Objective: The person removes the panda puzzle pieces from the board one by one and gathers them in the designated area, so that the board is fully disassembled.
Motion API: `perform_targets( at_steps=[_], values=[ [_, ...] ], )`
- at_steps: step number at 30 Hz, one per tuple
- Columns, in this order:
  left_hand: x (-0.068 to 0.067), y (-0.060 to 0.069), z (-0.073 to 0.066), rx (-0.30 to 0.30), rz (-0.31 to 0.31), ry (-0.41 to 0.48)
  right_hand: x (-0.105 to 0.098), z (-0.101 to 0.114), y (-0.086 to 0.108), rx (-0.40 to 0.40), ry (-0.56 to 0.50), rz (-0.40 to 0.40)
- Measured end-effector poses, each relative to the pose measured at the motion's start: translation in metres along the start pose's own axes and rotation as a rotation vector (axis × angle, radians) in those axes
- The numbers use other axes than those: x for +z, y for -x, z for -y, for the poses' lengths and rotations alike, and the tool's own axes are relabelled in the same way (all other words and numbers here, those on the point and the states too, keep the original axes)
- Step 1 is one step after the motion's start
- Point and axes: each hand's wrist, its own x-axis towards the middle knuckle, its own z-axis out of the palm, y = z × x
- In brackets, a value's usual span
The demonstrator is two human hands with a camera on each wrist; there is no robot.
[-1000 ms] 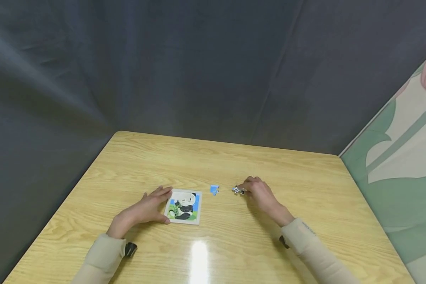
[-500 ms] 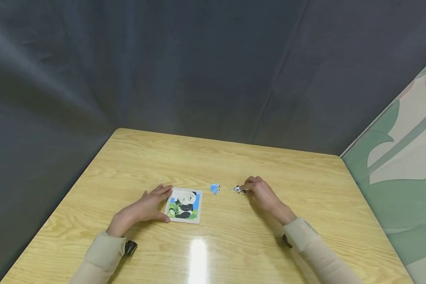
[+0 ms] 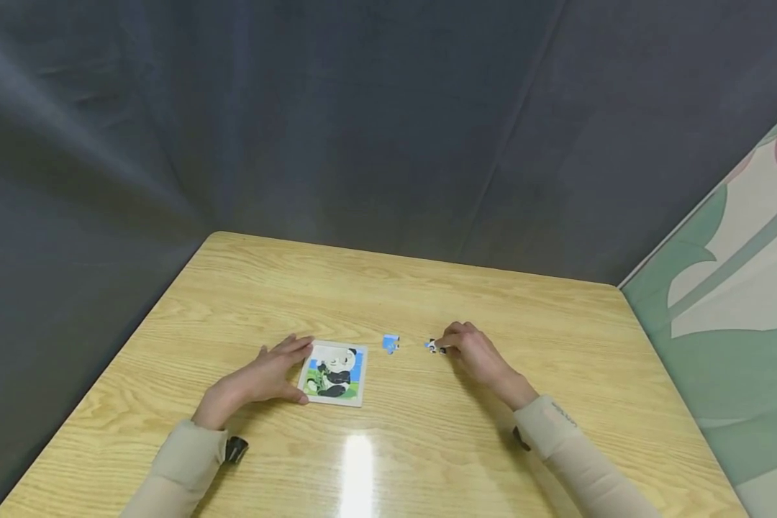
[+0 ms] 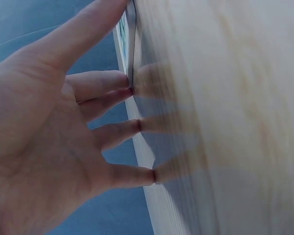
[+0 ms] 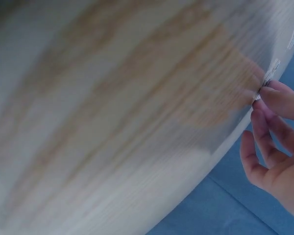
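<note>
A dark blue-grey curtain (image 3: 375, 129), softly creased, hangs behind the wood-grained desk (image 3: 285, 288) and along its left side. On the right is a pale panel (image 3: 738, 324) patterned with large green leaves and a pink bloom. A bright white reflection (image 3: 358, 467) streaks the glossy desktop near its front.

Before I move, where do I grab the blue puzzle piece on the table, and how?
Probably pinch the blue puzzle piece by its near and far edges, coming from above and the right. It looks thin and lies flat on the table, so its edges offer the hold; the panda puzzle frame sits to its left.
</note>
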Motion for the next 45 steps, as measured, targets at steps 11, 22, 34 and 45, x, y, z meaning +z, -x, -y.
perform_targets(
  at_steps=[11, 22, 34, 45],
  values=[
    [0.002, -0.004, 0.002, -0.019, -0.003, 0.006, 0.001, -0.004, -0.005, -0.01, -0.025, 0.001],
    [0.005, -0.007, 0.004, -0.025, 0.011, 0.016, 0.0, 0.032, -0.022, -0.005, -0.03, -0.127],
    [0.01, -0.014, -0.004, -0.004, 0.029, 0.018, 0.028, 0.103, -0.064, 0.044, -0.085, 0.111],
    [0.01, -0.012, 0.002, -0.024, 0.016, -0.006, 0.042, 0.117, -0.068, 0.161, -0.134, 0.122]
  ],
)
